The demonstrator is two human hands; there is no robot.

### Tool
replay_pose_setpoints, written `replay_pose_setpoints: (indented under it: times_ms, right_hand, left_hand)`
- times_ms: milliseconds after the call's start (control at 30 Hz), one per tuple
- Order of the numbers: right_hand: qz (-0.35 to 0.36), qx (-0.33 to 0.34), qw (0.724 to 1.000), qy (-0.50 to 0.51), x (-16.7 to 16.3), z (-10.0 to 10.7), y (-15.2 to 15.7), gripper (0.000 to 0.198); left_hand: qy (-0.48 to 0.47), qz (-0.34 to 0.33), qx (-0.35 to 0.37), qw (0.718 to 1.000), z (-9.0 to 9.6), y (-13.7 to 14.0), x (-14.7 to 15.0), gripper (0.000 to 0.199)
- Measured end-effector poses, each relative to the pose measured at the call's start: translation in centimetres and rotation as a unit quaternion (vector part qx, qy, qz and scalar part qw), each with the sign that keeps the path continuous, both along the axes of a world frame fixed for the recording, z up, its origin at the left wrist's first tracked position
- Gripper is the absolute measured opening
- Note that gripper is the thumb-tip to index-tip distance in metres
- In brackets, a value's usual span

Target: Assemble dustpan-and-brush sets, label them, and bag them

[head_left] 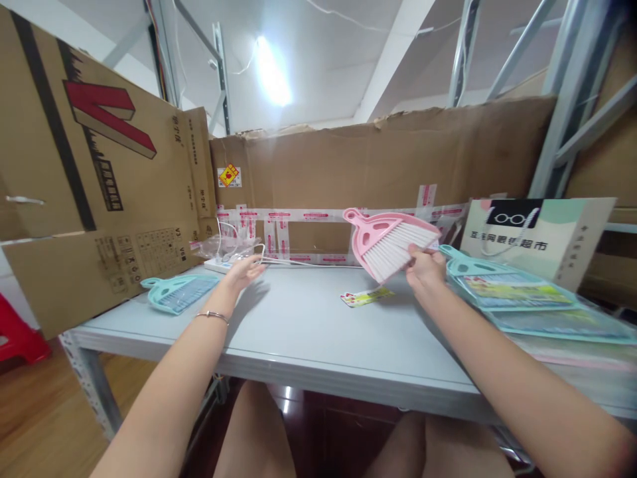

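My right hand [426, 267] grips a small pink dustpan [374, 229] with a white-bristled brush [393, 249] nested in it. The set is raised above the table, tilted, its looped handle pointing up and left. Below it a printed yellow-green card [365, 296] lies on the tabletop. My left hand [245, 271] is open, palm partly up, with its fingers stretched out beside crumpled clear plastic [226, 247] and white cords. Left of that arm rests a mint-green dustpan and brush set [180, 292].
At right lie stacked, bagged mint-green dustpan sets [517, 292], with a printed paper bag [542, 232] behind them. Cardboard walls [378, 159] enclose the back and left of the grey table [308, 332]. A red stool [20, 332] stands on the floor at left.
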State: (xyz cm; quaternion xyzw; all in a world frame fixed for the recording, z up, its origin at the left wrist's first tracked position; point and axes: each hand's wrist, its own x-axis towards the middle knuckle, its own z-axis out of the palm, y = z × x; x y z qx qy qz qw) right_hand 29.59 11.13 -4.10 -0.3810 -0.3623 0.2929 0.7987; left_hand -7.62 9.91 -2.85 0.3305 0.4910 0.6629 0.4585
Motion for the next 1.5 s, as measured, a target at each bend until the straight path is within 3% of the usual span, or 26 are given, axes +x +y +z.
replay_pose_setpoints:
  times_ms: [33,100,167,267,333,400,433,500,533,567,633,700,767,967,1033,1167,1267,1400,1467,1500]
  right_hand:
    - [0.039,-0.012,0.999,0.025,-0.6,-0.1,0.0,0.030]
    - [0.108,-0.035,0.991,0.074,-2.2,-0.4,-0.5,0.029]
    - [0.182,-0.061,0.979,0.066,-4.1,-0.8,-1.2,0.025]
    - [0.299,-0.112,0.948,0.006,-6.5,-1.5,-2.5,0.018]
    - [0.340,-0.139,0.929,-0.036,-7.6,-1.8,-3.1,0.016]
    - [0.317,-0.156,0.932,-0.082,-8.2,-1.8,-3.6,0.018]
    - [0.273,-0.149,0.944,-0.112,-8.4,-1.7,-3.9,0.023]
    - [0.135,-0.077,0.967,-0.200,-8.7,-1.1,-4.6,0.035]
    - [0.066,-0.016,0.963,-0.261,-8.9,-0.8,-4.9,0.039]
    - [0.015,0.048,0.942,-0.333,-9.1,-0.4,-5.3,0.041]
    - [-0.019,0.130,0.866,-0.482,-9.6,0.4,-5.9,0.039]
    - [-0.003,0.134,0.795,-0.591,-10.4,1.0,-6.3,0.033]
    - [0.000,0.120,0.764,-0.634,-11.2,1.7,-6.3,0.026]
    - [-0.041,0.195,0.787,-0.584,-12.9,3.0,-5.9,0.018]
    - [-0.059,0.215,0.796,-0.563,-12.4,3.4,-5.8,0.016]
    - [-0.164,0.214,0.841,-0.470,-9.4,4.1,-5.0,0.015]
    - [-0.126,0.200,0.820,-0.522,-8.1,3.2,-4.2,0.014]
    - [0.028,0.160,0.703,-0.692,-9.7,0.5,-3.6,0.014]
    - [0.063,0.157,0.677,-0.716,-10.9,-0.6,-3.5,0.014]
    - [0.071,0.155,0.681,-0.712,-11.3,-1.0,-3.4,0.014]
  left_hand:
    - [0.024,-0.073,-0.029,0.997,-0.2,-0.4,0.6,0.014]
    - [0.103,-0.249,-0.070,0.961,-0.4,-1.4,2.0,0.025]
    - [0.170,-0.355,-0.026,0.919,-0.5,-2.5,3.5,0.039]
    - [0.172,-0.415,0.125,0.885,-0.5,-3.7,5.3,0.060]
    - [0.148,-0.421,0.189,0.875,-0.3,-4.1,5.8,0.061]
    - [0.137,-0.404,0.219,0.877,-0.2,-4.1,6.0,0.053]
    - [0.140,-0.390,0.227,0.881,-0.2,-4.1,6.0,0.049]
    - [0.157,-0.360,0.239,0.888,-0.2,-4.2,6.1,0.046]
    - [0.168,-0.348,0.243,0.890,-0.2,-4.3,6.2,0.046]
    - [0.179,-0.340,0.247,0.890,-0.1,-4.4,6.3,0.048]
    - [0.194,-0.331,0.255,0.888,0.1,-4.7,6.5,0.052]
    - [0.205,-0.323,0.263,0.886,0.3,-5.0,6.6,0.052]
    - [0.218,-0.299,0.289,0.883,0.6,-5.1,6.6,0.047]
    - [0.266,-0.166,0.409,0.857,1.3,-5.3,7.5,0.038]
    - [0.276,-0.121,0.400,0.866,1.4,-5.1,7.2,0.041]
    - [0.220,-0.005,0.387,0.895,1.4,-4.0,4.6,0.034]
    - [0.284,0.046,0.368,0.884,1.1,-2.8,3.0,0.031]
    - [0.407,0.064,0.307,0.858,0.2,-1.8,3.3,0.026]
    - [0.466,0.059,0.274,0.839,-0.2,-1.6,3.4,0.026]
    - [0.497,0.056,0.255,0.828,-0.4,-1.6,3.2,0.026]
